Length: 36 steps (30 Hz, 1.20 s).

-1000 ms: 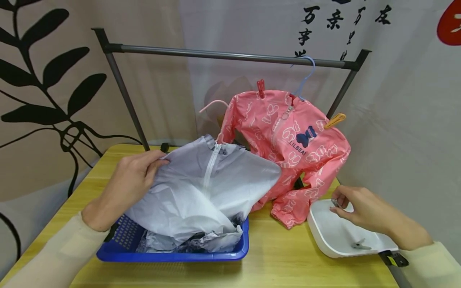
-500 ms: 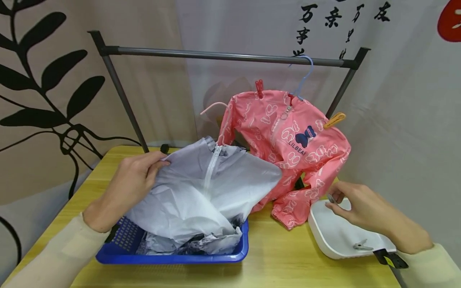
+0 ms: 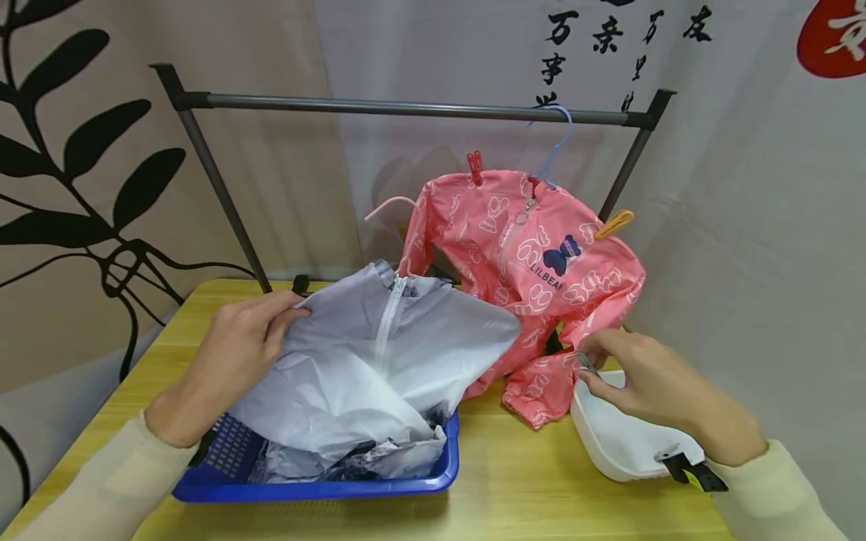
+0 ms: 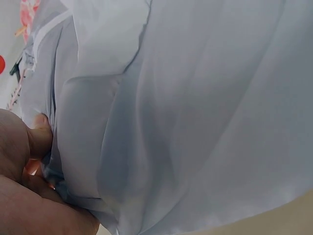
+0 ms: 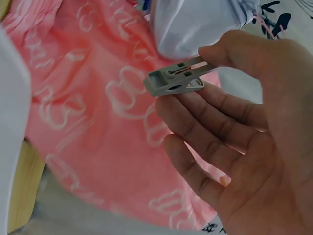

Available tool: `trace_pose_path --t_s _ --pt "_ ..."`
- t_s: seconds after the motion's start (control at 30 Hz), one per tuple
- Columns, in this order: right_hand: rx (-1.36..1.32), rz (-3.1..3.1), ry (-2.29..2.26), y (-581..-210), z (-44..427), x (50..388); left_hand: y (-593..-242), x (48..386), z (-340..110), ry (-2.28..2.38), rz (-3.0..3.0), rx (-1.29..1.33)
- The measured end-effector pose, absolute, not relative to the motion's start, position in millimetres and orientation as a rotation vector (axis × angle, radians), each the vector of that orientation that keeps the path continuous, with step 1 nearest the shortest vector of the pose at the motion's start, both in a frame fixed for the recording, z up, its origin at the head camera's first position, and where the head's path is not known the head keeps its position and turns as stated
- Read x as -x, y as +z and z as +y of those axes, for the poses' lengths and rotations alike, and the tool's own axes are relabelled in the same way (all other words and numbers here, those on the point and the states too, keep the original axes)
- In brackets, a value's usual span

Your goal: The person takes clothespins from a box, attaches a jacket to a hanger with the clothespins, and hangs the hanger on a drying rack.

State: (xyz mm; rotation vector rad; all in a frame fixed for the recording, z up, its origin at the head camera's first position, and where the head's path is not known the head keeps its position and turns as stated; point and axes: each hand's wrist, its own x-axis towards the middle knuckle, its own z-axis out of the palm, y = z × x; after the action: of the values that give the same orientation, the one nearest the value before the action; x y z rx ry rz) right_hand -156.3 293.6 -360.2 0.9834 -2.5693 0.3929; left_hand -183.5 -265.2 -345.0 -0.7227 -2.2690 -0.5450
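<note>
The left hand (image 3: 233, 349) pinches the left edge of a pale grey zip jacket (image 3: 325, 383) lying over the blue plastic basket (image 3: 318, 492) at near left. The right hand (image 3: 652, 379) grips a grey clothespin (image 5: 171, 82) between thumb and fingers, by the white tray (image 3: 609, 430), near the pink jacket (image 3: 510, 282) hanging from the rack (image 3: 379, 106) at right

Cloth-walled indoor laundry corner

Looks like a small clothes-hanging corner; cannot tell if home or staged set. Shown by cloth backdrop (image 3: 744, 225) with black leaves (image 3: 149, 188) and lettering (image 3: 607, 37), wood-grain worktop (image 3: 514, 481), grey clothes rail (image 3: 379, 107), hung pink jacket (image 3: 521, 255), blue basket (image 3: 318, 492).
</note>
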Motion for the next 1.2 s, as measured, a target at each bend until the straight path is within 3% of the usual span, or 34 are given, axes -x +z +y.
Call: trace_pose_path --t_s 1.2 --pt "-1.251 -2.280 0.668 -328 193 190 -346 180 -265 -0.553 -2.248 0.709"
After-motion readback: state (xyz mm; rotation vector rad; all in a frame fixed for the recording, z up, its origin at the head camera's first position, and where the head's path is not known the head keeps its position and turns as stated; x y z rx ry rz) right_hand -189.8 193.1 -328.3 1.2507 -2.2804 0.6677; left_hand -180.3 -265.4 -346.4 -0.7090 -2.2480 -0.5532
